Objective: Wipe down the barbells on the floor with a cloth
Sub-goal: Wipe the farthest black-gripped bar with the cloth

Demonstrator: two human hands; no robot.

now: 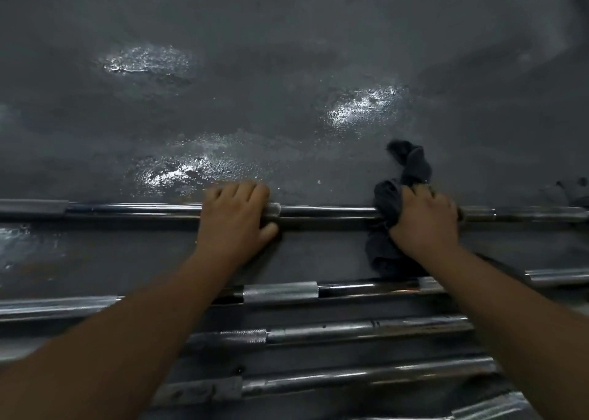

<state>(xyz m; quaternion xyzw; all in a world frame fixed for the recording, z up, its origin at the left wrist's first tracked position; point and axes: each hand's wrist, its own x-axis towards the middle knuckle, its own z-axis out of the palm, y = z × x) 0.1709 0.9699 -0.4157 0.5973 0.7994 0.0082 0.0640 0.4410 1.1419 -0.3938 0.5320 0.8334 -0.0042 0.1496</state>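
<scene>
The far barbell (325, 212) lay flat on the grey floor (287, 69), running from one side to the other. The left hand (236, 219) gripped the bar near its middle, fingers curled over the top and thumb underneath. The right hand (424, 220) was well apart from it, further along the same bar, and it held a dark cloth (387, 203) bunched around the metal. One end of the cloth stuck up past the fingers onto the floor. The other end hung down on the near side, just beside the next bar.

Four other barbells (280, 292) lay closer to the person, side by side. Both arms reached over them and hid parts of them. The floor had shiny patches (360, 107) beyond the far bar. A dark thing at the right edge was too blurry to tell.
</scene>
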